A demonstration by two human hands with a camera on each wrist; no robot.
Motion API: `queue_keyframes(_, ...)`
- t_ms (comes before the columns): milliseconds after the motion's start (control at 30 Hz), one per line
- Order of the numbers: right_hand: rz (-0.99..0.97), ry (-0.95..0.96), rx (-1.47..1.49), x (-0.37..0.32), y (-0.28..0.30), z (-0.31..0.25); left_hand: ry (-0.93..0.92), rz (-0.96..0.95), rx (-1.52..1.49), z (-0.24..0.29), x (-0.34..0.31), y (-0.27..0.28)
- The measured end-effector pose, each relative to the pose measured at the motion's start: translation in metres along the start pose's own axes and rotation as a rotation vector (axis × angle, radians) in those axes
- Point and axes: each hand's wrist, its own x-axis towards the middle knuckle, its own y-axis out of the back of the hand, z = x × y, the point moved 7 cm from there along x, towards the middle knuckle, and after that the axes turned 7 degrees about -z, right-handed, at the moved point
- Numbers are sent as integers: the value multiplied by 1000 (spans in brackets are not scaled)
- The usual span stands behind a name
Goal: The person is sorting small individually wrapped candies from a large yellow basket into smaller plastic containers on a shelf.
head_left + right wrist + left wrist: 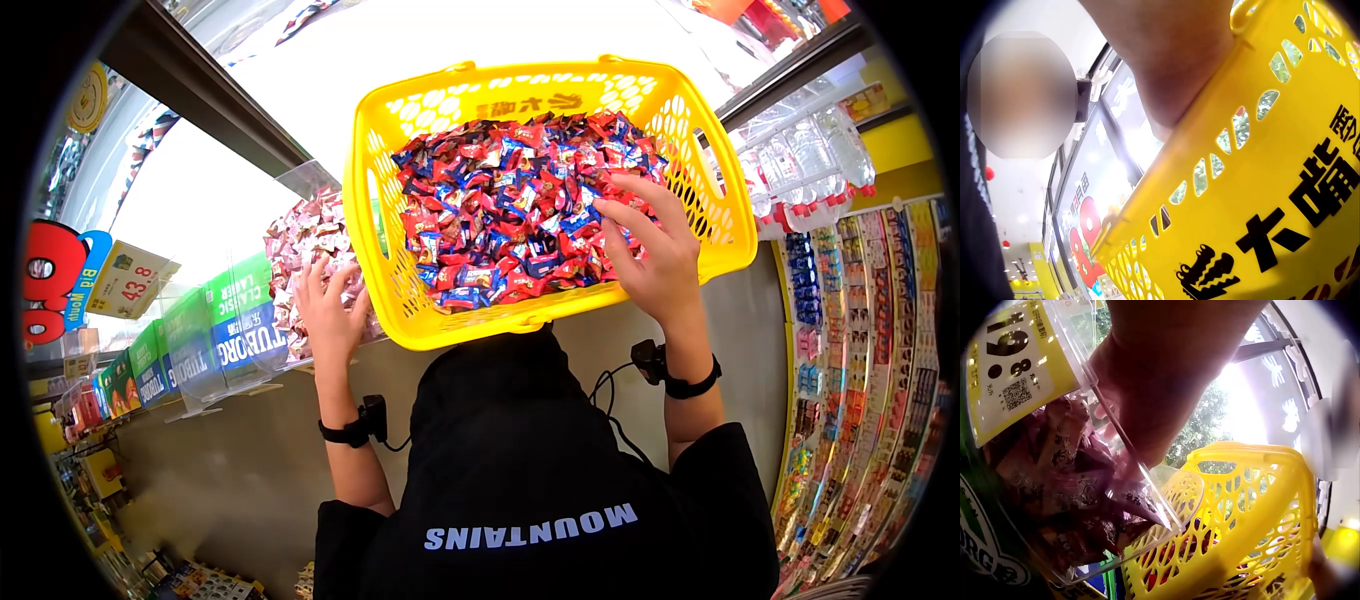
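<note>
A yellow plastic basket holds a heap of red and blue wrapped candies. My right hand reaches over the basket's near right rim, its fingers spread and bent slightly at the candies. In the right wrist view the basket wall hides those fingers. To the left, my left hand rests at a clear bin of pink wrapped candies. Its fingers are spread loosely over the candies, partly seen through the bin's clear wall in the left wrist view.
A price card stands on the clear bin. Green and blue Tuborg boxes line the left side. Shelves of packaged goods and bottles with red caps stand on the right. A bright window lies beyond the basket.
</note>
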Motion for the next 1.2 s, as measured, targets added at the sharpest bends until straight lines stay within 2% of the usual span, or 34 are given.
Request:
queue_keyframes(167,-22,-20,18,0,-3,0,54,-42,-112,-1,-2,-16)
queue_keyframes(267,-56,-45,6,-1,-6,1,22,-93,137,12,-3,-16)
queue_keyframes(467,-159,-77,27,2,-11,1,71,-181,54,8,-3,-26)
queue_keyframes(567,-232,-11,14,5,-14,-2,87,-175,43,12,-2,-22)
queue_keyframes(733,-529,243,-101,36,-1,-31,72,-150,45,12,-3,-22)
queue_keyframes(833,-661,446,21,62,0,-57,109,-173,50,13,-2,-22)
queue_keyframes(1000,-859,676,129,76,-58,-81,106,-152,59,14,-2,-20)
queue_keyframes(1067,-926,805,118,67,-95,-86,110,-147,62,15,-2,-19)
queue_keyframes(1167,-1184,980,91,44,-144,-96,117,-155,37,15,-2,-18)
queue_keyframes(1200,-1170,1033,81,34,-158,-91,121,-161,42,15,-2,-18)
